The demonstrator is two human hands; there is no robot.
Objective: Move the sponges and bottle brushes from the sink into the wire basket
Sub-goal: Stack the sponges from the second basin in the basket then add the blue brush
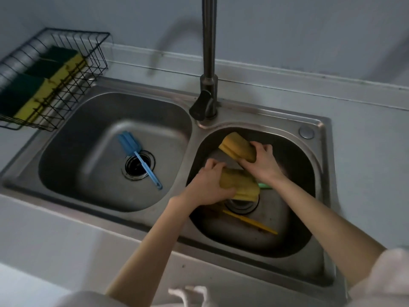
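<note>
Yellow rectangular sponges, one gripped in each closed hand (left hand (207, 185), right hand (260, 161)), over the right steel basin (305, 165).

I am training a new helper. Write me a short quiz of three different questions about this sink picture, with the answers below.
1. True or false: the wire basket already holds sponges.
2. Which bowl holds the blue brush? A) left bowl B) right bowl C) the basket
3. Fill in: each hand grips one yellow ____.

Key
1. True: green and yellow sponges lie in it.
2. A: it lies across the drain of the left bowl.
3. Sponge: the left hand grips the near sponge, and the right hand grips the far sponge, both over the right bowl.
</note>
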